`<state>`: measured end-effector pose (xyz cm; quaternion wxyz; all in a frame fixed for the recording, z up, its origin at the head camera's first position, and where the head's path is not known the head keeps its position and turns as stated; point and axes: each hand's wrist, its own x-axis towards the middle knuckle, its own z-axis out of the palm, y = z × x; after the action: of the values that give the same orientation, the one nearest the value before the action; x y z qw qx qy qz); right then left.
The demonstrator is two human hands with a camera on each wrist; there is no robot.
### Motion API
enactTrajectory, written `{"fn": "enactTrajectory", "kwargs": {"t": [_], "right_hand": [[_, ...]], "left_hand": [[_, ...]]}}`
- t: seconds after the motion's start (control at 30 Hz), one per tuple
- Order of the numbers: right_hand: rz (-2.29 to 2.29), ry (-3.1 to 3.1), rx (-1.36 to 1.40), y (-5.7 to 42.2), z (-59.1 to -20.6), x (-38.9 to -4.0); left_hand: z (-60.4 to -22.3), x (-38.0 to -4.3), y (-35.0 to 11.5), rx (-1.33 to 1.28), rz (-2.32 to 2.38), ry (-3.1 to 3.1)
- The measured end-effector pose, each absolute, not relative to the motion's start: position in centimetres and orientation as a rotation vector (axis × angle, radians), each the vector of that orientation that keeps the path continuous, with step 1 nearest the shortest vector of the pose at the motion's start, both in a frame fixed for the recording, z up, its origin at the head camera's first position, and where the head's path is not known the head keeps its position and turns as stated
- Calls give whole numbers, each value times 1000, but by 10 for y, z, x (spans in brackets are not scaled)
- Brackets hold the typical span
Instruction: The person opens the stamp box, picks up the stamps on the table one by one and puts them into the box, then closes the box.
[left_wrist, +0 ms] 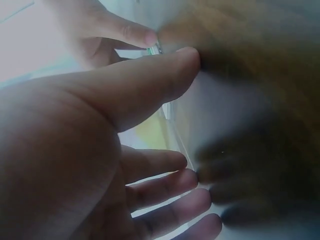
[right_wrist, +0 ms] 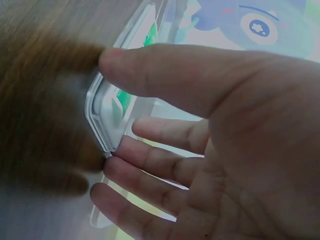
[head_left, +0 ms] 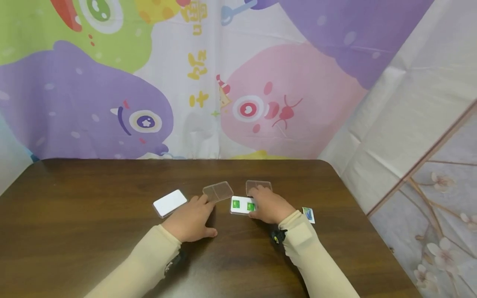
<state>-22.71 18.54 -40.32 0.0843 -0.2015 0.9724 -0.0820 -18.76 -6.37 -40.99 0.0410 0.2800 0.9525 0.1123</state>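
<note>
My right hand [head_left: 271, 205] is at the right end of a small clear plastic case [head_left: 242, 213] that holds white cards, the top one [head_left: 243, 204] bearing two green pictures. The thumb lies at the case's near edge and the fingers at its end and far side, holding it on the table. A clear lid [head_left: 258, 183] lies flat just behind, partly under these fingers. My left hand [head_left: 191, 219] rests with fingers and thumb spread, fingertips down beside another clear lid [head_left: 218, 191]; nothing is in its grasp.
Left of my left hand lies a second case with a stack of blank white cards [head_left: 169, 203]. A small blue-and-green picture card [head_left: 308, 215] lies right of my right wrist. The brown wooden table [head_left: 93, 248] meets a cartoon-printed curtain [head_left: 193, 136] at its back edge.
</note>
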Motion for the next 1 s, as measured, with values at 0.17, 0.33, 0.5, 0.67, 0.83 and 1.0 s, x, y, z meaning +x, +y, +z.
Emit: {"fn": "enactTrajectory", "kwargs": {"t": [0.17, 0.33, 0.5, 0.67, 0.83, 1.0], "right_hand": [[-269, 2938, -599, 183, -405, -227], [-297, 2957, -569, 181, -407, -229], [-275, 2976, -533, 180, -409, -230], [-274, 2965, -551, 180, -408, -228], [-352, 2948, -570, 185, -399, -224], [-400, 2937, -544, 195, -384, -224]], "left_hand": [[-410, -196, -61, 820, 327, 2889], [-412, -202, -58, 766, 320, 2887], [-412, -203, -57, 746, 340, 2895], [-401, -198, -74, 783, 376, 2964], [-390, -191, -111, 725, 421, 3034], [-395, -194, -143, 556, 422, 3053]]}}
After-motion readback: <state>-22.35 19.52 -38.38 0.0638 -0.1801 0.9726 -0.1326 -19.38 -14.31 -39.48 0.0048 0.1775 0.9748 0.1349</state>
